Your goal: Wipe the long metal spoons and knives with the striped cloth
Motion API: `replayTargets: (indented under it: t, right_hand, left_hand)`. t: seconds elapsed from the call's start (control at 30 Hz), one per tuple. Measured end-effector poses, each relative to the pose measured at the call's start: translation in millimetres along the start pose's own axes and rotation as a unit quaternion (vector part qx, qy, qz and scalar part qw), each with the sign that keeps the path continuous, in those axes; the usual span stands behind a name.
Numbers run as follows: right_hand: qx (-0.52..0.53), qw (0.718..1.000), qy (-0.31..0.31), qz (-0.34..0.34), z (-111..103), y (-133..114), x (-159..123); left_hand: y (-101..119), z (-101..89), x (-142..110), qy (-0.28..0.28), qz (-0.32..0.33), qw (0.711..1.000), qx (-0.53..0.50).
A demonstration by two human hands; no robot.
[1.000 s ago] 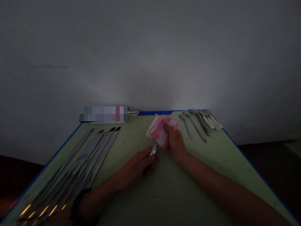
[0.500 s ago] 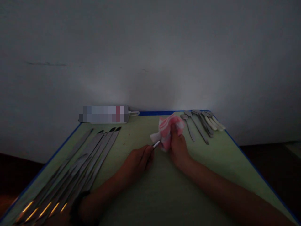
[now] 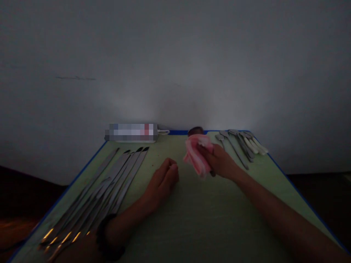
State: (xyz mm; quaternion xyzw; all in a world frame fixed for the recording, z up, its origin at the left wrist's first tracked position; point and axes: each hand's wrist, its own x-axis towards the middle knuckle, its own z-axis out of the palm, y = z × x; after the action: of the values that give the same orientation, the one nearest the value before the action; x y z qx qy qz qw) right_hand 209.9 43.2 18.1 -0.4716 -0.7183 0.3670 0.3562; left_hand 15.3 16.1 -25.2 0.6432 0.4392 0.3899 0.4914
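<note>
ok so I count two hands (image 3: 163,180), one pink cloth (image 3: 199,153), one bracelet (image 3: 102,237), one table (image 3: 208,219). Left-side utensils (image 3: 131,171): at least four, too overlapped for an exact number. Spoons (image 3: 234,149) on the right: three or more, plus at least two white handles (image 3: 259,145).

left hand (image 3: 164,177) loosely curled, fingers bent, wrist low, forearm slanting in from lower left. right hand (image 3: 216,159) closed in grip, fingers pointing left, forearm (image 3: 274,206) stretched in from lower right. hands apart.
</note>
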Motion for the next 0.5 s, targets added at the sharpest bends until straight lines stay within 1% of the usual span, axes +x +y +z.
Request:
replayTargets:
  t: [0.03,0.07,0.1,0.13,0.17,0.2,0.3,0.37,0.4,0.5]
  right_hand:
    - [-0.072,0.992,-0.098,-0.028,-6,-3,-1]
    - [-0.142,0.972,-0.184,-0.042,-10,-6,-3]
    - [-0.209,0.945,-0.246,-0.05,-12,-8,-5]
    - [-0.269,0.919,-0.284,-0.05,-13,-10,-7]
    - [-0.321,0.897,-0.3,-0.043,-13,-11,-9]
    - [-0.365,0.88,-0.301,-0.036,-11,-13,-10]
    - [-0.451,0.845,-0.285,-0.039,-2,-17,-14]
    - [-0.48,0.831,-0.278,-0.049,2,-20,-15]
    - [-0.488,0.826,-0.276,-0.053,2,-22,-15]
    - [-0.492,0.822,-0.283,-0.053,-3,-25,-14]
  left_hand:
    - [-2,-0.2,0,-0.001,-0.004,1.0,-0.029]
    - [-3,-0.3,0,-0.004,-0.009,0.999,-0.053]
    - [-5,-0.2,0,-0.009,-0.015,0.998,-0.068]
    - [-6,-0.1,0,-0.018,-0.02,0.997,-0.068]
    - [-7,0.1,1,-0.034,-0.023,0.998,-0.054]
    - [-7,0.4,2,-0.055,-0.025,0.998,-0.028]
    - [-4,0.9,4,-0.116,-0.037,0.989,0.084]
    - [-2,0.4,6,-0.135,-0.043,0.978,0.15]
    - [-1,-0.1,6,-0.137,-0.035,0.973,0.182]
    - [-1,-1.8,7,-0.121,0.02,0.957,0.264]
